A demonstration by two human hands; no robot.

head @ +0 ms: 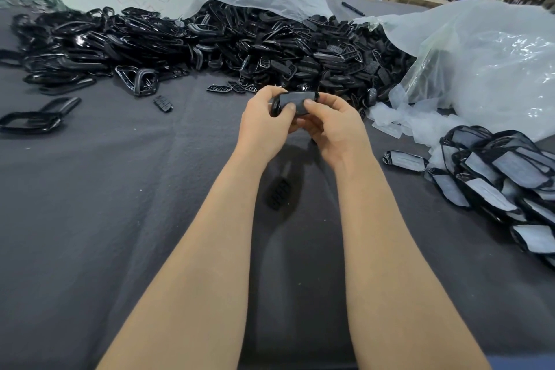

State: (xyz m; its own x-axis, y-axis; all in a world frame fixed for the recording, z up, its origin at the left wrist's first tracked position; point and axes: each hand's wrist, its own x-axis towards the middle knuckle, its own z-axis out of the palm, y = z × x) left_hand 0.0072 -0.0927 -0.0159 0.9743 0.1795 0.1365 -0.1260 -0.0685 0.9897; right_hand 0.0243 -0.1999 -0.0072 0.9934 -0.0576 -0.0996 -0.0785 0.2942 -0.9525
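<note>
Both my hands hold one black key-fob shell (295, 100) with a grey film on its face, raised above the grey cloth table (120, 204). My left hand (265, 126) grips its left end, thumb on the face. My right hand (333, 126) grips the right end, thumb pressing the face too. A black button pad (279, 194) lies on the cloth between my forearms, below the hands.
A big heap of black frames and button pads (210, 42) spreads across the far side. White plastic bags (480, 63) lie at the right. A stack of film-covered shells (498, 177) sits at the right edge. Loose frames (33, 120) lie at the left.
</note>
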